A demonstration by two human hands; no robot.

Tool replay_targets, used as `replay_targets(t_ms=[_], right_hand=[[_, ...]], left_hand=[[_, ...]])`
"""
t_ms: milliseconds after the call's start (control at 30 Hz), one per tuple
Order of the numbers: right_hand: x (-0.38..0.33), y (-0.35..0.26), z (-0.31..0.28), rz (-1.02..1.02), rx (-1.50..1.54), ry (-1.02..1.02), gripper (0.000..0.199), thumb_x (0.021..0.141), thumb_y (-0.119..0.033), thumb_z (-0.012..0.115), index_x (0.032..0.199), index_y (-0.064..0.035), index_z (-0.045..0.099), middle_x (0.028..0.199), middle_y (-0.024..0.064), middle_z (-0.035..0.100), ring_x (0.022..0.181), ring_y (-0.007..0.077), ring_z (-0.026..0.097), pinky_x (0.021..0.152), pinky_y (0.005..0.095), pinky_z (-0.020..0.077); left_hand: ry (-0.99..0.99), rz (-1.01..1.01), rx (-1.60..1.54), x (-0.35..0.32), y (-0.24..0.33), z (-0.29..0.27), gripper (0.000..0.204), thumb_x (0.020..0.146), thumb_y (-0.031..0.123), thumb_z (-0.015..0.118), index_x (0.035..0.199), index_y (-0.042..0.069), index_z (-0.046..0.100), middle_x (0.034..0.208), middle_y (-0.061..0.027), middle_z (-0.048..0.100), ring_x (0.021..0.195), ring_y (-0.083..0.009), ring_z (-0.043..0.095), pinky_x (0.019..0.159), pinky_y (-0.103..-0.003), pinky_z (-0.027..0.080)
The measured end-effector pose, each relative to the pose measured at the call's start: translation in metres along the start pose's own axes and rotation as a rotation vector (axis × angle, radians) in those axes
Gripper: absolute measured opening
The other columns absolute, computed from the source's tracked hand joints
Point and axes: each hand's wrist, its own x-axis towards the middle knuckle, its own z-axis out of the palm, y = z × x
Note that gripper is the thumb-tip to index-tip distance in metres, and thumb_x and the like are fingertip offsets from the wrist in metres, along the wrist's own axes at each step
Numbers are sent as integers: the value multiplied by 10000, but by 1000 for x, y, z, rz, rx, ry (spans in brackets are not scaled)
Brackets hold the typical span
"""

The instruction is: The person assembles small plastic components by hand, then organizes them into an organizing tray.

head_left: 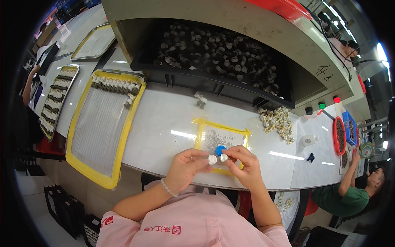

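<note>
My left hand [187, 168], with a beaded bracelet at the wrist, pinches a small white cap-like plastic part [212, 159]. My right hand [246, 165] grips a similar small white part [223, 158] between thumb and fingers. The two parts face each other, close together. Just beyond them is a round blue piece [221, 150]; whether it touches my right fingers I cannot tell. Below my hands lies a yellow-taped sheet [240, 138] spotted with grey marks. Two or so loose white-and-grey pieces [200, 100] lie farther off on the table.
A black bin [185, 78] full of small white-and-dark pieces sits under a metal housing [263, 20]. Left stands a yellow-edged tray [98, 131] with pieces along its far end. Right lie a heap of whitish parts [277, 123] and a red basket [339, 136]. Co-workers sit on both sides.
</note>
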Motion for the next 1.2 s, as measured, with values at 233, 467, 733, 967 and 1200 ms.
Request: replay_targets(t_ms=[233, 467, 733, 967, 1200], right_hand=[[1, -7, 8, -7, 77, -36, 260, 786, 3, 639, 1045, -2, 657, 904, 86, 609, 767, 143, 549, 669, 245, 441], [-4, -1, 7, 18, 72, -107, 255, 805, -16, 645, 1059, -4, 657, 905, 83, 607, 789, 154, 557, 678, 242, 438], [-7, -2, 8, 22, 76, -83, 268, 807, -25, 640, 1075, -9, 646, 921, 87, 616, 834, 171, 574, 713, 252, 445], [-4, 15, -57, 65, -268, 236, 213, 799, -43, 650, 1009, -9, 643, 948, 117, 628, 754, 199, 616, 675, 279, 506], [-21, 67, -138, 167, -901, 468, 202, 736, -5, 636, 933, -22, 597, 942, 127, 578, 807, 296, 573, 724, 373, 458]], left_hand=[[-11, 25, 11, 2, -6, -3, 177, 875, -38, 541, 1045, -20, 590, 952, -155, 640, 801, -228, 653, 715, -323, 565], [7, 77, 86, 1, -11, -2, 165, 842, -43, 585, 1004, -51, 615, 930, -148, 658, 797, -192, 656, 719, -293, 549], [22, 65, 116, 1, -10, 0, 178, 842, -34, 594, 1020, -36, 607, 908, -122, 655, 756, -144, 627, 696, -253, 531], [165, 175, 461, -14, 51, -12, 192, 808, -48, 613, 996, -38, 573, 851, -94, 638, 732, -126, 610, 674, -236, 503], [545, 768, 957, -18, 160, -106, 204, 795, -85, 592, 970, -21, 510, 858, -39, 567, 732, -62, 526, 668, -197, 454]])
